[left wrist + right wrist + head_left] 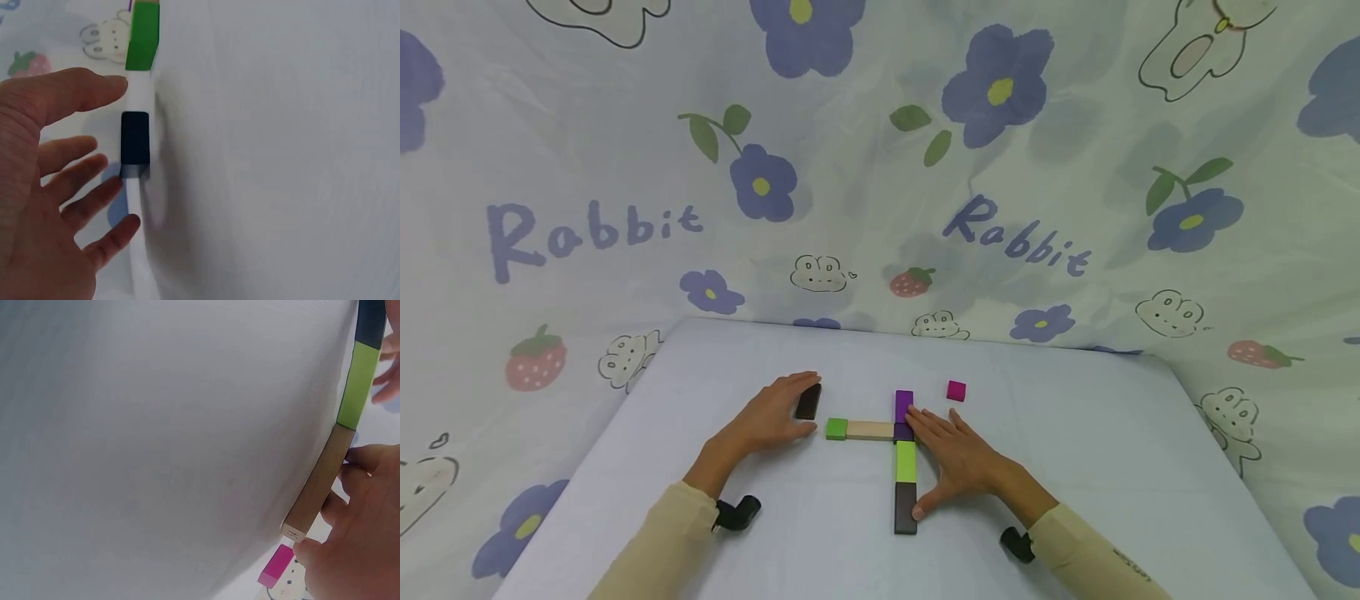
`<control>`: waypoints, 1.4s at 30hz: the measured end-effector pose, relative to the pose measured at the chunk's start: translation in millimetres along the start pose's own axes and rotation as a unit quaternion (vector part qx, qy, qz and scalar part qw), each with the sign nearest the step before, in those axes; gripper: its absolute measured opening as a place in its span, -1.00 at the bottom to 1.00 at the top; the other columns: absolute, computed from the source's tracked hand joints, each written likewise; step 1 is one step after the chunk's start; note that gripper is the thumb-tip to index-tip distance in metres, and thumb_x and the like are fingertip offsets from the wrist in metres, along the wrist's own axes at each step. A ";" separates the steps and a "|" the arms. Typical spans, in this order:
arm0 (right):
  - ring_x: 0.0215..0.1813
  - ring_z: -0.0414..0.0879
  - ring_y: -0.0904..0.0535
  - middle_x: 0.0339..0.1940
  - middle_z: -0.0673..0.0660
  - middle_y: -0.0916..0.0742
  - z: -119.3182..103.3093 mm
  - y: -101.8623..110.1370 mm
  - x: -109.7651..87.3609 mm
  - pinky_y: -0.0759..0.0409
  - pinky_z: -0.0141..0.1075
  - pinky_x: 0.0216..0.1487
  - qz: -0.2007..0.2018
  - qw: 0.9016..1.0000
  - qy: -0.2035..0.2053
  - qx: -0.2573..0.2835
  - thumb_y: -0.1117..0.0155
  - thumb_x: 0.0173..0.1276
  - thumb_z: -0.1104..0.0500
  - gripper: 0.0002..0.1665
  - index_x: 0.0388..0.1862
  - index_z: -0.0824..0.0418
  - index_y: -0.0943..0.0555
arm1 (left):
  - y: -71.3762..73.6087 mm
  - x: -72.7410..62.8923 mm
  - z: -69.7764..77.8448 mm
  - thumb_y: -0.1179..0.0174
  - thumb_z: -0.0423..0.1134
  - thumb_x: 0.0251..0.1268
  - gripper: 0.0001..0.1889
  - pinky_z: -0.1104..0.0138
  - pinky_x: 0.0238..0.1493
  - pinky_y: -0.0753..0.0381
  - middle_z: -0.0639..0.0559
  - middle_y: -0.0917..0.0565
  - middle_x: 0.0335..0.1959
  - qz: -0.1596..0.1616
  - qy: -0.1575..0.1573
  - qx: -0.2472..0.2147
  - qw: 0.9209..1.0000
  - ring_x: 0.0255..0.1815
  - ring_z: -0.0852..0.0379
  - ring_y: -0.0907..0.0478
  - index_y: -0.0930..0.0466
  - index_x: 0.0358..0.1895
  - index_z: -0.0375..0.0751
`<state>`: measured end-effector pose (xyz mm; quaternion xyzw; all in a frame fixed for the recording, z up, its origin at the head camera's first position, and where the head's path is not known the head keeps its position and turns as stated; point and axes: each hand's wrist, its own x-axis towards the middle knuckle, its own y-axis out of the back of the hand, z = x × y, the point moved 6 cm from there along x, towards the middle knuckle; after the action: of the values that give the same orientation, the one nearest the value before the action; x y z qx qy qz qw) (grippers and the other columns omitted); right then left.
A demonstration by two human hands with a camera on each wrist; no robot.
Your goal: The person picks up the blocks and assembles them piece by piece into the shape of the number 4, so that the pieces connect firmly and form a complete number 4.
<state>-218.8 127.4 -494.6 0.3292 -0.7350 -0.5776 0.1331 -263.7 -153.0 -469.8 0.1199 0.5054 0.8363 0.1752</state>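
Observation:
My left hand [767,414] is held around a small black block [808,402], thumb and fingers spread apart. In the left wrist view, a gap shows between the thumb and that black block [135,139]. My right hand [964,458] lies along a column of blocks, fingertips at the purple block [903,404] and thumb at the dark grey block [906,508]. Between these are a darker purple block [903,432], partly covered by fingers, and a lime block [906,462]. A beige block [870,430] joins the column from the left, with a green block [837,428] at its outer end.
A magenta cube [956,391] sits apart, beyond the right fingertips. Everything rests on a white-covered table [1075,417]. Behind it hangs a cloth [850,183] printed with flowers and rabbits. Black wrist devices [745,512] are on both forearms.

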 end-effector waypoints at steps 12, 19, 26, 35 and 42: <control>0.66 0.00 0.09 0.70 0.00 -0.02 0.2 -0.7 -0.2 0.25 0.14 0.55 0.000 1.000 -0.003 -0.003 -0.39 -0.27 -0.71 0.69 0.69 0.10 0.06 | -0.9 8.1 -15.0 -0.42 -0.22 0.18 -0.18 -0.19 0.40 -0.20 -0.28 -0.34 0.49 -0.023 0.005 -0.012 1.000 0.47 -0.32 -0.25 -0.29 0.49 -0.35; 0.66 -0.01 0.10 0.70 0.00 -0.01 1.3 -0.9 0.5 0.26 0.12 0.55 0.000 1.000 0.001 -0.006 -0.38 -0.26 -0.71 0.69 0.69 0.10 0.07 | 0.6 13.4 -18.9 -0.43 -0.25 0.16 -0.21 -0.12 0.40 -0.27 -0.31 -0.39 0.44 -0.043 0.019 -0.026 0.999 0.44 -0.30 -0.30 -0.33 0.47 -0.35; 0.66 -0.02 0.10 0.69 -0.01 -0.02 1.3 -2.0 0.9 0.25 0.13 0.55 0.000 1.000 -0.002 -0.009 -0.37 -0.27 -0.72 0.69 0.69 0.09 0.06 | 1.4 16.5 -20.4 -0.44 -0.26 0.15 -0.23 -0.12 0.38 -0.31 -0.31 -0.41 0.41 -0.051 0.019 -0.021 0.998 0.41 -0.28 -0.33 -0.36 0.45 -0.33; 0.66 -0.01 0.09 0.69 0.00 -0.02 1.2 0.1 1.0 0.25 0.13 0.55 -0.001 1.000 -0.003 -0.009 -0.36 -0.26 -0.72 0.69 0.69 0.09 0.07 | 2.3 18.4 -22.2 -0.44 -0.28 0.15 -0.25 -0.13 0.37 -0.31 -0.30 -0.42 0.40 -0.054 0.026 -0.018 0.998 0.41 -0.28 -0.33 -0.38 0.44 -0.29; 0.66 -0.01 0.09 0.70 0.00 -0.02 1.5 -0.6 0.4 0.25 0.12 0.55 -0.001 1.000 0.002 -0.005 -0.35 -0.26 -0.73 0.69 0.69 0.10 0.07 | 2.7 19.0 -21.9 -0.44 -0.28 0.13 -0.26 -0.13 0.34 -0.34 -0.29 -0.45 0.37 -0.058 0.026 -0.023 0.998 0.38 -0.27 -0.37 -0.41 0.42 -0.30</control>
<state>-219.8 128.3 -495.7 0.3303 -0.7314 -0.5808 0.1365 -289.8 -163.9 -477.0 0.0647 0.4967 0.8390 0.2126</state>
